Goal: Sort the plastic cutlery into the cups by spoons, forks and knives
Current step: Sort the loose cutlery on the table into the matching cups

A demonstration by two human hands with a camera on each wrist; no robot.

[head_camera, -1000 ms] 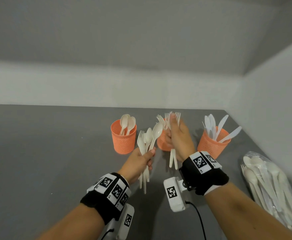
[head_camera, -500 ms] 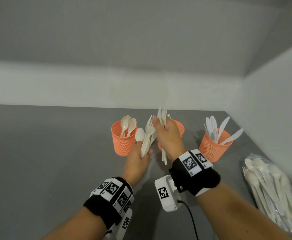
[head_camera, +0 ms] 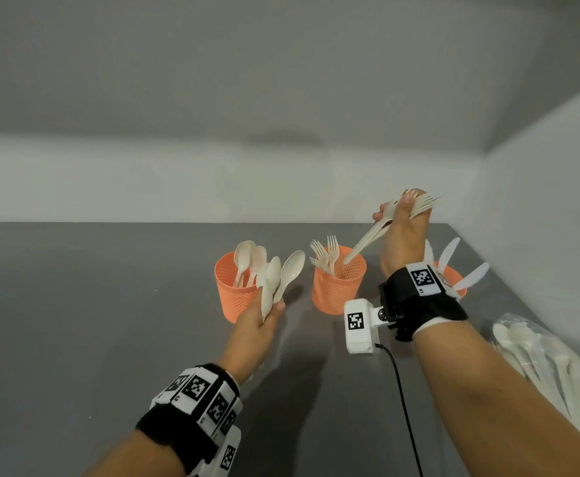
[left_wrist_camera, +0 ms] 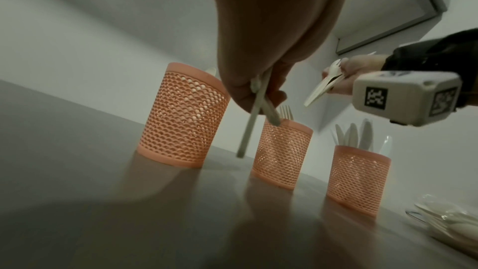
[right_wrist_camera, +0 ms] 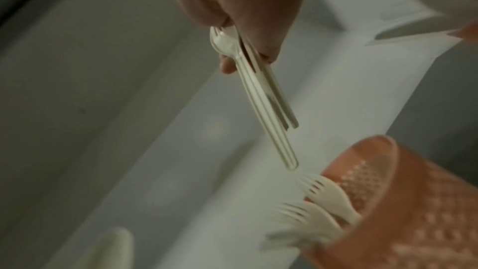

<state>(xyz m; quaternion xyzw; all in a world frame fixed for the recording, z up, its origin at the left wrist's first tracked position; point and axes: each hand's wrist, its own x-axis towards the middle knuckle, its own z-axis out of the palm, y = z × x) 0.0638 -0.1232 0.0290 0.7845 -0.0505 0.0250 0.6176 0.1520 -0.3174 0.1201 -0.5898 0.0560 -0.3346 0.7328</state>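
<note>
Three orange mesh cups stand in a row on the grey table. The left cup (head_camera: 235, 297) (left_wrist_camera: 181, 116) holds spoons, the middle cup (head_camera: 336, 287) (left_wrist_camera: 282, 150) forks, the right cup (head_camera: 452, 275) (left_wrist_camera: 358, 181) knives. My left hand (head_camera: 259, 321) (left_wrist_camera: 261, 89) grips a bunch of white spoons (head_camera: 280, 280) just in front of the left cup, bowls up. My right hand (head_camera: 402, 235) (right_wrist_camera: 243, 28) is raised above the middle and right cups and pinches a bundle of forks (head_camera: 378, 232) (right_wrist_camera: 261, 93), handles slanting down over the middle cup's rim.
A clear plastic bag (head_camera: 550, 370) (left_wrist_camera: 450, 226) of more white cutlery lies at the right, next to the side wall. The back wall stands close behind the cups. Grey tabletop (head_camera: 75, 321) stretches to the left.
The hands were together half a second ago and have parted. My right hand rose to the right with the forks. My left hand keeps the spoons by the left cup.
</note>
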